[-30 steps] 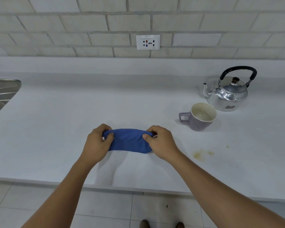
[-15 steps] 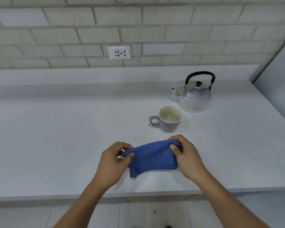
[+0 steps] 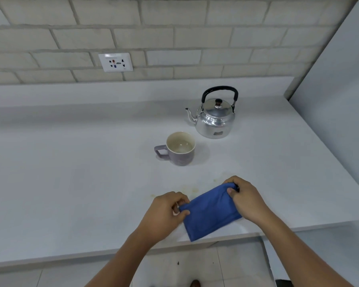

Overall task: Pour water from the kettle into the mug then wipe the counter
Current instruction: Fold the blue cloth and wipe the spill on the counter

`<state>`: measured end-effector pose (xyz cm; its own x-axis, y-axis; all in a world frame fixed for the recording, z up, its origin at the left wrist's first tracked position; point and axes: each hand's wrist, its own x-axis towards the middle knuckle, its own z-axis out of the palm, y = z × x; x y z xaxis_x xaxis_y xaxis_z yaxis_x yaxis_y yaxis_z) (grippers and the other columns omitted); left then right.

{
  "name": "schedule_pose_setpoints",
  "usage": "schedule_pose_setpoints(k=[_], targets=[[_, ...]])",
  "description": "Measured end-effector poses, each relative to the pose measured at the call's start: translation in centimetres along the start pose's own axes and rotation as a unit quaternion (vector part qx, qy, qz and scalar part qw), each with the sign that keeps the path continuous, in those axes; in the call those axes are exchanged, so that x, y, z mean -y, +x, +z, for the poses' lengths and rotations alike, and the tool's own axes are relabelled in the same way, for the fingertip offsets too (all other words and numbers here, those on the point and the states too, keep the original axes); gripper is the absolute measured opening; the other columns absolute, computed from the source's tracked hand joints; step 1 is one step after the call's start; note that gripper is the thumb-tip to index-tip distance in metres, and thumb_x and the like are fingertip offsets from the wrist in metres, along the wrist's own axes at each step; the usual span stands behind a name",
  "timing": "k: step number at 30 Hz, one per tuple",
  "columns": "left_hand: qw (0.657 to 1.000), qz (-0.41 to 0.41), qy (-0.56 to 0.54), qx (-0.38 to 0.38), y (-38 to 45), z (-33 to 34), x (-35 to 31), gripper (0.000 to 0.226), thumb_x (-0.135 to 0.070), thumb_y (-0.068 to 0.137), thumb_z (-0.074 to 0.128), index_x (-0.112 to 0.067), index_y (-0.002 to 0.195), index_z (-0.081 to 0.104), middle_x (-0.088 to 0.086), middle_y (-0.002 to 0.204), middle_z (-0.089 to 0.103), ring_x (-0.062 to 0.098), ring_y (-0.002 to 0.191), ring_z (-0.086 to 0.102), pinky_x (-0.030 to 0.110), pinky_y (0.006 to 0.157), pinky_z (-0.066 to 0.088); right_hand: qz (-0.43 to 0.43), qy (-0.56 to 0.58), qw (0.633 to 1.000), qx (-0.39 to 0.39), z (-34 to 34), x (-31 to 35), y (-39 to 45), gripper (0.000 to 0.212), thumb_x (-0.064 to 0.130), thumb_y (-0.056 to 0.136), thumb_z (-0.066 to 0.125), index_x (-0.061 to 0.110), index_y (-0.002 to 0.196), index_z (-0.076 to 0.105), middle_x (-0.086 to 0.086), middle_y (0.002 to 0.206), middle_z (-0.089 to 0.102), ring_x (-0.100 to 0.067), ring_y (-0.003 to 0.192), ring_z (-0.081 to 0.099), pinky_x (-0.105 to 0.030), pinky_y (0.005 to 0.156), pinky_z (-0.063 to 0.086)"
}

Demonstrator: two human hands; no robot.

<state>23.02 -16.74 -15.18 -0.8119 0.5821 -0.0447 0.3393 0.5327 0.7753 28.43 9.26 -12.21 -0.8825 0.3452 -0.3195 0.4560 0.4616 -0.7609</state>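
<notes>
A folded blue cloth [image 3: 209, 212] is stretched between my two hands just above the white counter [image 3: 71, 183], near its front edge. My left hand [image 3: 164, 214] pinches its left end and my right hand [image 3: 245, 199] grips its upper right corner. A purple mug [image 3: 179, 149] with a cream inside stands behind the cloth, handle pointing left, with liquid in it. The shiny metal kettle [image 3: 215, 116] with a black handle sits behind the mug to the right, spout to the left. Faint yellowish stains [image 3: 192, 189] mark the counter just beyond the cloth.
A brick wall with a white socket plate [image 3: 115, 62] runs along the back. A grey side wall [image 3: 340, 100] closes the counter on the right. Tiled floor [image 3: 184, 266] shows below the counter's front edge.
Both hands carried the cloth to the right along the counter, over the stained area. The cloth now tilts, right end higher. The view swung right, and the sink has left the frame.
</notes>
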Motion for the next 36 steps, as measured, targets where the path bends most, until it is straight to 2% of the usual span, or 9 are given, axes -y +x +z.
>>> schedule_pose_setpoints(k=[6,10,13,15,17,20,26,31,36], targets=[[0.989,0.04,0.134,-0.047,0.2,-1.4,1.9,0.022,-0.028,0.092,0.075,-0.023,0.114,0.075,-0.007,0.115,0.066,0.013,0.108,0.059,0.026,0.094,0.051,-0.013,-0.055,0.998,-0.031,1.1,-0.4,0.6,0.026,0.005,0.095,0.054,0.023,0.111,0.063,0.001,0.112,0.064,-0.021,0.105,0.061,-0.024,0.082,0.048],[0.98,0.023,0.185,-0.074,-0.3,-3.1,3.5,0.045,-0.036,0.093,0.072,-0.025,0.136,0.064,-0.004,0.143,0.058,0.017,0.133,0.052,0.031,0.108,0.043,-0.081,-0.326,0.929,-0.155,2.5,0.8,-1.7,0.044,0.028,0.091,0.06,0.018,0.134,0.054,-0.005,0.12,0.056,-0.025,0.104,0.05,-0.036,0.083,0.05],[0.976,0.012,0.206,-0.074,-1.6,-4.1,4.9,0.055,-0.039,0.097,0.058,-0.022,0.149,0.052,-0.002,0.159,0.048,0.02,0.15,0.038,0.041,0.12,0.037,0.002,-0.356,0.929,-0.1,4.5,2.2,-4.0,0.063,0.055,0.093,0.045,0.014,0.141,0.045,-0.007,0.123,0.054,-0.026,0.105,0.05,-0.038,0.08,0.051],[0.973,-0.01,0.218,-0.072,-2.7,-4.6,6.0,0.06,-0.039,0.098,0.044,-0.02,0.154,0.046,0.0,0.163,0.043,0.023,0.155,0.032,0.045,0.122,0.034,0.049,-0.367,0.927,-0.051,6.4,2.5,-4.8,0.084,0.069,0.092,0.031,0.01,0.152,0.029,-0.013,0.143,0.046,-0.033,0.123,0.045,-0.045,0.093,0.049],[0.968,-0.035,0.237,-0.07,-3.7,-5.0,7.3,0.062,-0.039,0.098,0.037,-0.02,0.157,0.041,-0.001,0.166,0.038,0.022,0.158,0.025,0.048,0.124,0.032,0.071,-0.371,0.926,-0.026,8.4,2.7,-5.0,0.098,0.077,0.09,0.02,0.007,0.158,0.014,-0.022,0.162,0.024,-0.045,0.143,0.028,-0.056,0.11,0.036],[0.96,-0.057,0.264,-0.075,-4.6,-5.0,8.9,0.063,-0.044,0.103,0.032,-0.021,0.162,0.033,-0.008,0.17,0.026,0.016,0.16,0.014,0.043,0.128,0.021,0.075,-0.368,0.926,-0.028,10.6,2.3,-4.8,0.107,0.082,0.086,0.011,0.005,0.159,0.002,-0.026,0.167,-0.001,-0.054,0.15,0.003,-0.067,0.115,0.018],[0.952,-0.061,0.287,-0.081,-4.9,-4.9,9.3,0.062,-0.045,0.105,0.03,-0.024,0.164,0.026,-0.014,0.172,0.019,0.008,0.161,0.004,0.025,0.128,-0.001,0.041,-0.402,0.913,-0.055,9.4,-1.5,-4.5,0.085,0.061,0.099,0.018,0.005,0.159,-0.005,-0.028,0.166,-0.01,-0.054,0.15,-0.01,-0.064,0.121,0.002],[0.952,-0.062,0.288,-0.081,-4.9,-5.0,9.3,0.063,-0.046,0.106,0.029,-0.024,0.164,0.025,-0.014,0.172,0.017,0.007,0.161,0.001,0.022,0.127,-0.005,0.038,-0.363,0.927,-0.088,3.9,-3.4,0.1,0.074,0.028,0.101,0.041,0.0,0.159,0.004,-0.022,0.168,-0.002,-0.043,0.154,-0.005,-0.051,0.124,-0.002],[0.951,-0.06,0.291,-0.081,-4.8,-5.0,9.3,0.063,-0.047,0.105,0.029,-0.024,0.164,0.024,-0.014,0.172,0.016,0.007,0.161,0.0,0.022,0.127,-0.006,-0.023,-0.337,0.935,-0.108,4.1,-1.4,5.2,0.063,0.027,0.106,0.03,0.002,0.159,0.007,-0.017,0.169,0.001,-0.034,0.156,-0.004,-0.045,0.125,-0.001]])
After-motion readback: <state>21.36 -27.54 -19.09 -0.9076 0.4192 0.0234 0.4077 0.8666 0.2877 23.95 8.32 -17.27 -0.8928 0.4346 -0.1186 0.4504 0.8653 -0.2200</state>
